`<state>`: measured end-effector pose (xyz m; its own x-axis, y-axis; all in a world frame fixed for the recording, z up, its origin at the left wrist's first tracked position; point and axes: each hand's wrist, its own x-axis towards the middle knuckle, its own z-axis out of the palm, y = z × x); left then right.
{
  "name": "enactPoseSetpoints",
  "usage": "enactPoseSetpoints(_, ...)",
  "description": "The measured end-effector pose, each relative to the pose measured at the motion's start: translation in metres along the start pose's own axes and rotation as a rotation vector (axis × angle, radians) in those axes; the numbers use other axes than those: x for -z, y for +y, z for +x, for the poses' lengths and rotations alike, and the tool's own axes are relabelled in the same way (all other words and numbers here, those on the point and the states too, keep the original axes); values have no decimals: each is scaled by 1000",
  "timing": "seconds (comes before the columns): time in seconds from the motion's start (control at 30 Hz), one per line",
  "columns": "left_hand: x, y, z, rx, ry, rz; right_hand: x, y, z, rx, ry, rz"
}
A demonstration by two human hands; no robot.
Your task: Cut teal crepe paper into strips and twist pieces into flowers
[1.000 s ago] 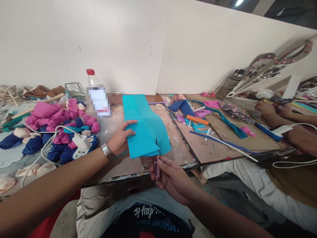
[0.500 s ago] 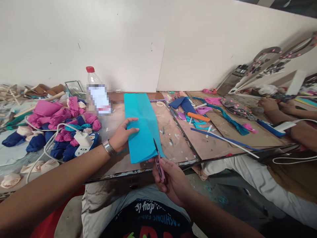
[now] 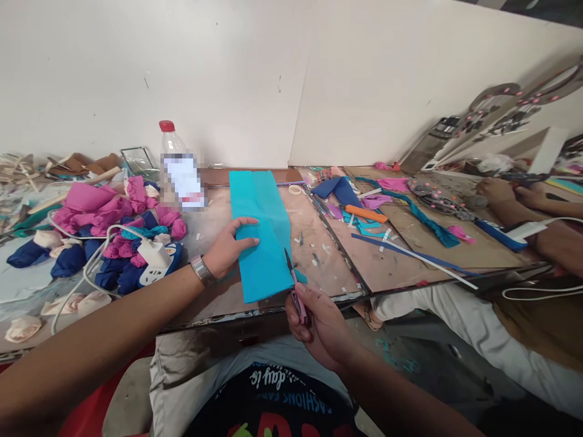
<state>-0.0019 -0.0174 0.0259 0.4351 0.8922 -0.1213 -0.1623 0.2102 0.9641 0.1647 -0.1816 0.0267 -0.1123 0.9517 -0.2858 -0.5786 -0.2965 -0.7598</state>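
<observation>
laid blue sheet (image 3: pixel 259 267) narrower than a second ago, stretched lengthwise away, pressed under left hand's (image 3: pixel 228 249) spread fingers, gripped scissors (image 3: pixel 291 271) in right hand (image 3: pixel 321 321), aimed forward-left

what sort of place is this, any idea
Likely a craft workshop, though the pictures don't settle that. The right hand holds scissors at a blue sheet, pink and navy bundles are heaped to the left, and coloured scraps lie to the right.
</observation>
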Motion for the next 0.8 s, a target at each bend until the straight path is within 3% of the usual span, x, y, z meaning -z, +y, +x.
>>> enactPoseSetpoints(0.23,6,-7,4,-53,21,165,3,-1,1,-7,10,-57)
enactPoseSetpoints(0.8,9,-12,6,-63,-11,324,13,-13,-5,-62,21,-113)
